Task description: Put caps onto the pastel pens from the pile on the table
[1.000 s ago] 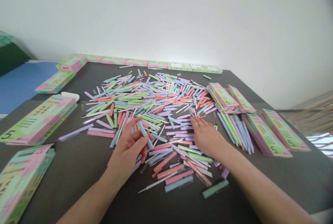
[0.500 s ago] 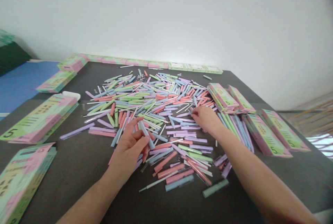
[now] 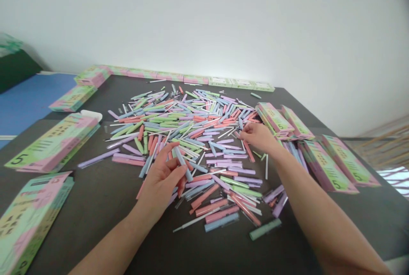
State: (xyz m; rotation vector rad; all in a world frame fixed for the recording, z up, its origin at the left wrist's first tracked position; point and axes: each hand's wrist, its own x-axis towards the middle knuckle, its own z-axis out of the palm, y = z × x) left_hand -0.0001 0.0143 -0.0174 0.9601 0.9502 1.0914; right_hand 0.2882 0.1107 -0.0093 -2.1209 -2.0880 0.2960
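My left hand [image 3: 162,177] is closed around a light blue pen barrel [image 3: 183,164], held tilted between thumb and fingers above the near left part of the pile. At the right side of the pile, my right hand [image 3: 259,138] has its thumb and fingertips pinched together low over the pieces. Whatever sits in that pinch is too small and hidden to name. A red pen piece [image 3: 249,151] lies just below those fingertips. Around both hands spreads a wide heap of pen parts [image 3: 166,118] in purple, green, blue, red and white.
Printed pastel boxes [image 3: 53,143] line the left side of the dark table [image 3: 105,224], and a row of them [image 3: 169,77] runs along the back by the wall. More boxes [image 3: 327,164] lie at the right, beside several grouped pens. A green barrel [image 3: 265,229] lies near the front.
My right hand has shifted slightly to the right and up, uncovering a red piece and a white stick below it. My left hand keeps the blue barrel, almost still.
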